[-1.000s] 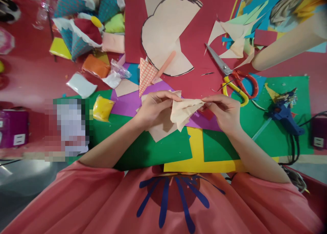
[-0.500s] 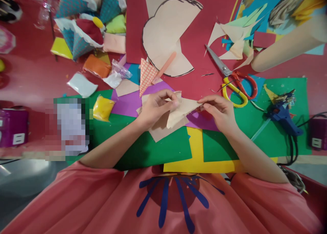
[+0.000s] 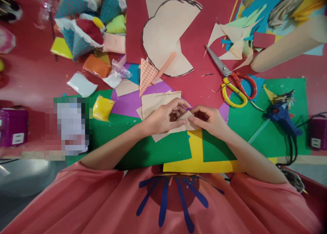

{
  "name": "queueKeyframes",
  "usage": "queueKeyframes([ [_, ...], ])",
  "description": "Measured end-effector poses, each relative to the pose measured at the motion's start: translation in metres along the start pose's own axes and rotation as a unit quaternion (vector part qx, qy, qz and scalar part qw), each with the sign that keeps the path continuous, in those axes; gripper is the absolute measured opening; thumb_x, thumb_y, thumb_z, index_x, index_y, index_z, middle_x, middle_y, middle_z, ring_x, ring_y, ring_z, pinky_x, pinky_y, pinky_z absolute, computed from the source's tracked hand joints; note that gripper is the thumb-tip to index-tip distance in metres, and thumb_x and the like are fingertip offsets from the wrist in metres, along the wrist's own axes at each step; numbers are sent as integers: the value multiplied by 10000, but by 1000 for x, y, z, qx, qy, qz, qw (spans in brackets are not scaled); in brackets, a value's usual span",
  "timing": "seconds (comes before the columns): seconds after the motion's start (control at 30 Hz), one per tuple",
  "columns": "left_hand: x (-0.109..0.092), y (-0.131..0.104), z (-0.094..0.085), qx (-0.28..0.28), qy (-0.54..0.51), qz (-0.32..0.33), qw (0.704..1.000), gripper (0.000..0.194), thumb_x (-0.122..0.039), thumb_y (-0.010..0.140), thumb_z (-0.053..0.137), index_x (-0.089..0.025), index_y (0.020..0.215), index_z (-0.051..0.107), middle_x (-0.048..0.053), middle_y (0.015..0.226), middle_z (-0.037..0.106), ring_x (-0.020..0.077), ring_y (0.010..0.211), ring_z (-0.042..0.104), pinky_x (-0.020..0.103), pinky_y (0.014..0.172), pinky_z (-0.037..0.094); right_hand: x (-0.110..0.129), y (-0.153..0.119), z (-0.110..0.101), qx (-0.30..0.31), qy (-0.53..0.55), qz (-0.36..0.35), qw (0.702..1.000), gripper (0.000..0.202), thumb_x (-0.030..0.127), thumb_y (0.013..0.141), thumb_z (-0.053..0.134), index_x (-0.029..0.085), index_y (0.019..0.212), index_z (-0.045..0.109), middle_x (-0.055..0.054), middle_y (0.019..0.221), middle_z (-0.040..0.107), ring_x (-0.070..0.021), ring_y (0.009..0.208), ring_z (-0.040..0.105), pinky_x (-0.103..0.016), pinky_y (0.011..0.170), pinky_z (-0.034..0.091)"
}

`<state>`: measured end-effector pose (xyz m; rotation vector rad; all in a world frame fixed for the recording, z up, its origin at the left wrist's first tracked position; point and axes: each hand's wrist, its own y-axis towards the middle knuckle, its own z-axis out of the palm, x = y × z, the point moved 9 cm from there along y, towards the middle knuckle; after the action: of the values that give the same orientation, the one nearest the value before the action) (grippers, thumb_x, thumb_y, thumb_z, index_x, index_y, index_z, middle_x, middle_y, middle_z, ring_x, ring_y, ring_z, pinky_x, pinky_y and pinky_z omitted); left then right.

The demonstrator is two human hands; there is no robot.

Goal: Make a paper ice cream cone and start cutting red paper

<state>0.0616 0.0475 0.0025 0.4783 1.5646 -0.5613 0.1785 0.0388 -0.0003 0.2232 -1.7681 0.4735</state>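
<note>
Red worktop (image 3: 30, 80) crowded w/ craft stock; big beige cut-out w/ black outline (image 3: 166, 32) taken as landmark for all positions.

Largest first: red felt sheet (image 3: 204, 80) under the cut-out. Green sheets (image 3: 153, 148) below it, at near edge, w/ yellow sheet (image 3: 196, 155) between them. Purple sheet (image 3: 125, 104) below-left of cut-out. Patterned teal cones (image 3: 74, 39) well left of cut-out, small coloured pouches beside them. Another person's forearm (image 3: 288, 44) far right of cut-out, level w/ it. Scrap pile (image 3: 235, 36) right of cut-out. Scissors, red/yellow handles (image 3: 232, 78), lower right, lying apart from both hands. Blue glue gun (image 3: 281, 113) further right again, on green, untouched. Orange grid-pattern cone (image 3: 146, 75) just below-left of cut-out, peach stick (image 3: 165, 67) resting against its lower edge.

Work piece: beige fabric piece (image 3: 158, 102) directly below cut-out, lying flat on purple/green. Left hand (image 3: 163, 119) down on its right part, fingers curled, thumb and forefinger pinching a folded corner. Right hand (image 3: 211, 119) touching same corner from other side, fingertips closed narrow on the fold. Thin dark sliver between the hands; cannot tell what.

Progress, as judged: cutting looks done (scissors set down, offcuts piled). Fold or roll of beige piece only started at one corner; most of piece unshaped. No glue visible on it. Shaping and fixing remain.
</note>
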Motion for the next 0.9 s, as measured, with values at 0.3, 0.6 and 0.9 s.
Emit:
queueKeyframes([
  [0.3,-8,3,-18,-64,78,18,995,181,-335,847,615,-175,792,550,-12,764,562,85,687,528,194,619,437,-5,4,-19,-86,91,-6,992,308,469,782,725,180,759,621,22,681,561,-75,599,477,-205,519,369],
  [0.6,-6,3,-18,-67,104,-14,992,179,-310,811,623,-164,715,585,-21,694,606,69,600,490,192,587,409,-2,2,-18,-80,63,-30,994,244,433,836,681,195,867,635,16,753,595,-84,674,537,-202,586,418],
  [0.9,-5,1,-18,-61,114,-15,991,188,-311,820,623,-158,714,594,-24,658,589,64,593,514,165,542,417,0,2,-21,-90,16,-35,995,210,367,865,644,178,773,637,16,705,590,-88,656,514,-214,594,399],
])
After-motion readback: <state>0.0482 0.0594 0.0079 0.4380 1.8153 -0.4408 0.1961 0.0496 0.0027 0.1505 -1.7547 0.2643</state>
